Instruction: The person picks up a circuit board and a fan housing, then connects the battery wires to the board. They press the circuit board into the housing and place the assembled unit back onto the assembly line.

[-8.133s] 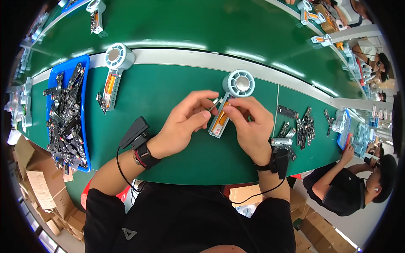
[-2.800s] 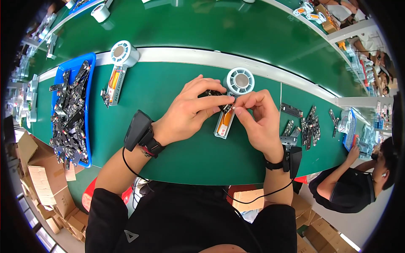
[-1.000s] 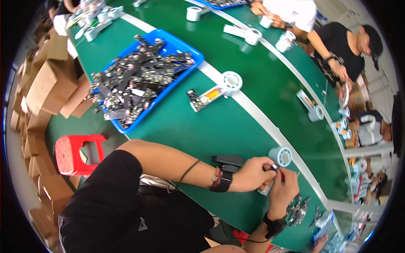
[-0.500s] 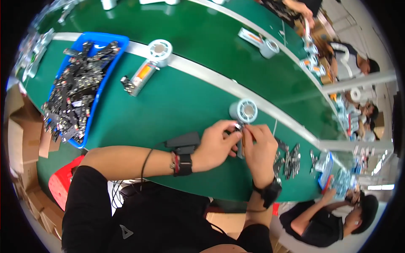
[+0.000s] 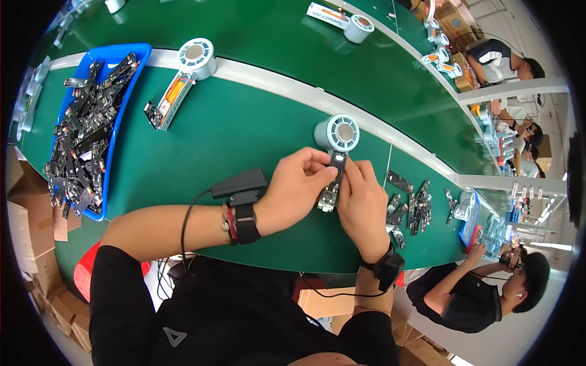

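Between my hands is a pale-blue handheld fan (image 5: 337,133) with a round, vented head pointing away from me. A black circuit board (image 5: 329,194) lies lengthwise along its handle, with small metal parts at its near end. My left hand (image 5: 293,190) is closed, thumb and fingers pinching the board's upper left side near the fan head. My right hand (image 5: 364,210) is closed around the right side of the handle; its fingers partly hide the handle. Several loose circuit boards (image 5: 420,207) lie right of my right hand.
At left, a blue tray (image 5: 145,64) holds a heap of circuit boards (image 5: 88,134). Beside it lies another fan (image 5: 196,53), its handle open on orange parts. A third fan (image 5: 358,28) lies beyond the pale rail (image 5: 256,78). A co-worker (image 5: 467,293) sits at right.
The board now shows face-up along the handle, where my fingers were bunched near the fan head before. The whole view has shifted slightly, moving the table's things up and left.
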Demonstrator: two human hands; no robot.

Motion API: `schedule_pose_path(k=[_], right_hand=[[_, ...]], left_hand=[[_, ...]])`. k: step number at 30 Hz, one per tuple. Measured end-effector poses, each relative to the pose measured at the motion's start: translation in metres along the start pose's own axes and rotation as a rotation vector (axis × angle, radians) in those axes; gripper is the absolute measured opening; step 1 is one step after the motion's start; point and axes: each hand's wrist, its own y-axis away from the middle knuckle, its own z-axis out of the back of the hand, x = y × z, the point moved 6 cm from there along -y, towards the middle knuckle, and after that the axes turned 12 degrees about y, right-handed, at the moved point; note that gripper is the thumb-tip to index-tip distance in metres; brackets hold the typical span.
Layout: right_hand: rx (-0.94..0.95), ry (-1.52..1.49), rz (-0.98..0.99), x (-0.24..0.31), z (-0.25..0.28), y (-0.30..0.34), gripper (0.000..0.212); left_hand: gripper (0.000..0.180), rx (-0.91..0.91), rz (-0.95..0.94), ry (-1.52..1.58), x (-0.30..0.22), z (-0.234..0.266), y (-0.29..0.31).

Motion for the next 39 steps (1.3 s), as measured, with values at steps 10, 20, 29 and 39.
schedule_pose_path(k=[10,20,29,39], right_hand=[[0.019,-1.0,-0.391,-0.038,-0.04,0.014,0.017],[0.25,-0.985,-0.467,-0.042,-0.045,0.002,0.015],[0.216,-0.896,-0.461,-0.034,-0.017,-0.004,0.016],[0.308,-0.959,-0.578,-0.025,-0.026,0.006,0.011]], left_hand=[[0.025,-0.066,0.152,0.151,0.013,-0.014,-0.006],[0.024,0.032,0.118,-0.107,-0.006,-0.011,-0.012],[0.021,0.078,-0.333,-0.34,-0.009,0.0,-0.009],[0.024,0.028,-0.05,-0.254,-0.008,0.003,-0.013]])
